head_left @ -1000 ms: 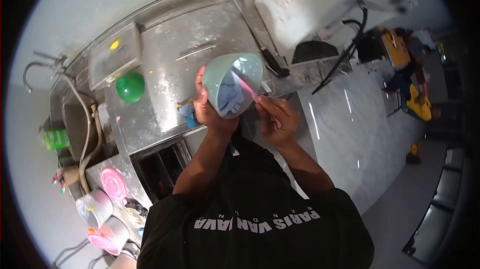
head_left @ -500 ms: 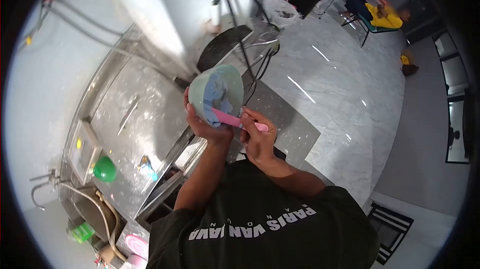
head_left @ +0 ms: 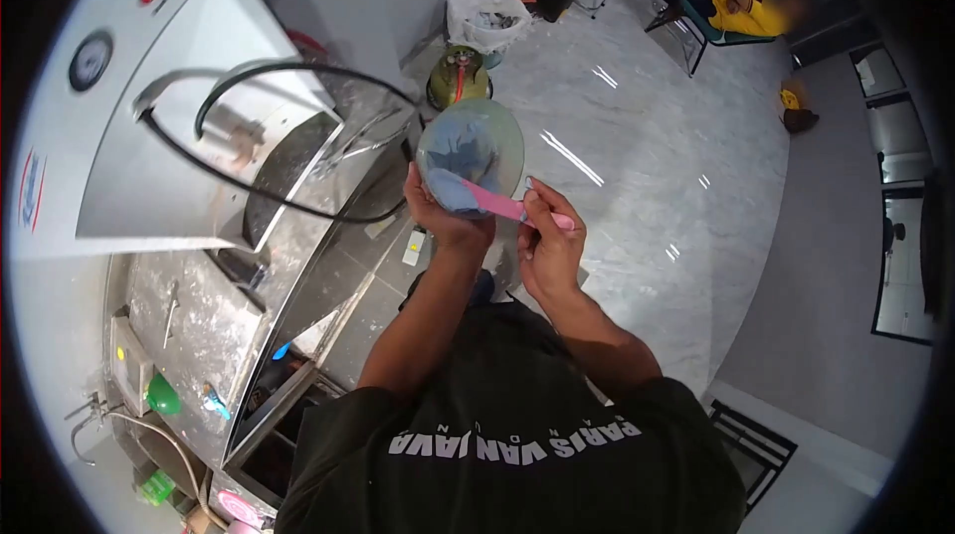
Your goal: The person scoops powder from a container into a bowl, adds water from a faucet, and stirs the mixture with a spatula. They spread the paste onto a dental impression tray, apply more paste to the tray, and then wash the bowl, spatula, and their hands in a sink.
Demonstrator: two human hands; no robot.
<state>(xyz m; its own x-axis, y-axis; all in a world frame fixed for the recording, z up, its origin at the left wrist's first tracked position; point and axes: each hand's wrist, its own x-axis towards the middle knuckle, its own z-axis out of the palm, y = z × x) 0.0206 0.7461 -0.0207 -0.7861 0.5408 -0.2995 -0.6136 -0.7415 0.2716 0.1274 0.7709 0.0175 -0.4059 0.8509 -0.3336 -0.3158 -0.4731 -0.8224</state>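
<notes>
My left hand (head_left: 453, 224) is wrapped round the underside of a translucent pale-green mixing bowl (head_left: 505, 136), which is tilted so its inside faces up at me. Blue paste (head_left: 463, 141) coats the inner wall and bottom. In my right hand (head_left: 552, 246) is a pink spatula (head_left: 497, 204), its handle between thumb and fingers. The spatula's blade lies inside the bowl near the lower rim, with blue paste over its end. Both hands are close together in front of my dark shirt.
A white machine (head_left: 189, 126) with a gauge and a looping black hose (head_left: 328, 216) stands left. Beyond the bowl are a gas cylinder (head_left: 453, 87) and a lined bin (head_left: 487, 17). A stained worktop (head_left: 199, 305) runs lower left. A seated person (head_left: 736, 12) is far right.
My view has swung round, bringing the machine and gas cylinder into sight. Both hands, still holding the bowl and spatula, are slightly farther right in view. More paste now spreads along the bowl's wall.
</notes>
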